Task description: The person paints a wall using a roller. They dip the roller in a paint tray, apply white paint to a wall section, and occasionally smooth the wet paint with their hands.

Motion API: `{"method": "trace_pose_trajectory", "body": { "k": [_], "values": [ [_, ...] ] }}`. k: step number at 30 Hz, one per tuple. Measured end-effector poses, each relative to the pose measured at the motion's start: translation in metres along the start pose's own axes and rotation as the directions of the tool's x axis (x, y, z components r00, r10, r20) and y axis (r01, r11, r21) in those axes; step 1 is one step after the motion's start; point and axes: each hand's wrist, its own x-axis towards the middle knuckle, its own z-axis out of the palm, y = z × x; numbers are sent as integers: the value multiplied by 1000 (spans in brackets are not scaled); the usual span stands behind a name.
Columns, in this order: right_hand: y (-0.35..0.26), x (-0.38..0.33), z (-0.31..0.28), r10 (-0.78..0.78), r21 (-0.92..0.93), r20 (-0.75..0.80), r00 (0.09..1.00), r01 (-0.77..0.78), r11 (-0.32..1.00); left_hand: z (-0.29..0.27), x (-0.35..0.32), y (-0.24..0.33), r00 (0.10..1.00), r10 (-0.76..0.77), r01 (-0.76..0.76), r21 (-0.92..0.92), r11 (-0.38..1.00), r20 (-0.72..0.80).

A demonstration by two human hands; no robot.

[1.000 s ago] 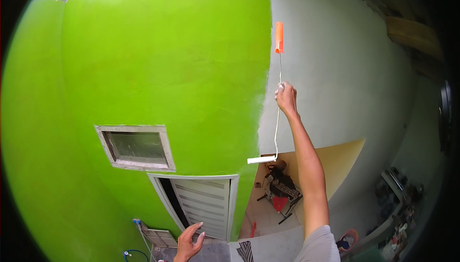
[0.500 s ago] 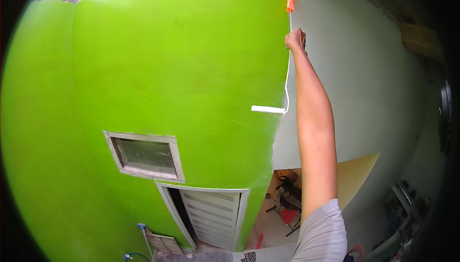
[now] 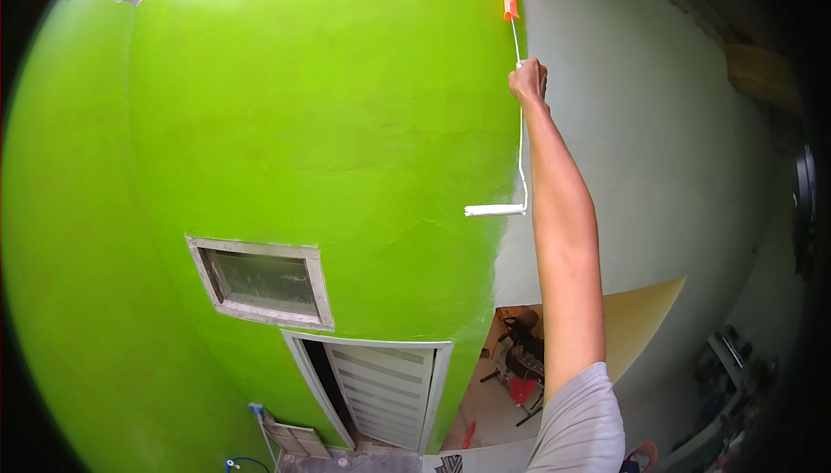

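Note:
Raised high in front of me, my right hand (image 3: 530,81) is closed around the thin white wire stem of a paint roller. The roller's orange handle (image 3: 509,0) points upward above my fist. Below my wrist the stem (image 3: 521,148) runs down and bends to a slim white roller sleeve (image 3: 493,211), which lies level across the edge between bright green paint and pale grey wall. I cannot tell whether the sleeve touches the wall. The green wall (image 3: 329,109) spreads left of the tool, the pale grey wall (image 3: 649,144) right of it. My left hand is out of view.
A small framed window (image 3: 260,281) is set in the green wall above a white slatted door (image 3: 381,391). Beside the door, an opening shows exercise equipment (image 3: 522,360). A wooden panel (image 3: 296,440) leans at lower left. Cluttered shelves (image 3: 727,365) stand at right.
My right hand has shifted slightly left and down. The orange handle has tipped left, while the white sleeve has swung right and a little lower.

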Motion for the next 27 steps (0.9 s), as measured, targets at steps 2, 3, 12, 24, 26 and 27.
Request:
{"method": "trace_pose_trajectory", "body": {
  "k": [2,3,12,24,26,27],
  "values": [
    [7,2,2,30,34,16,999,-31,999,2,-2,4,998,38,-37,-28,999,41],
    [20,4,-1,39,19,10,999,-39,999,37,11,-90,973,173,-196,156,968,150],
    [45,-204,-48,-92,525,155,984,-3,851,7,45,139,976,154,-124,-191,974,154],
    [86,-638,-122,32,457,613,789,-387,801,78,137,408,762,643,-482,-598,641,75],
    [85,-673,-137,35,434,646,763,-404,805,87,130,420,748,649,-463,-595,657,135],
    [82,-685,-144,11,434,659,752,-392,811,91,126,426,724,672,-483,-583,653,153]
  ]
}}
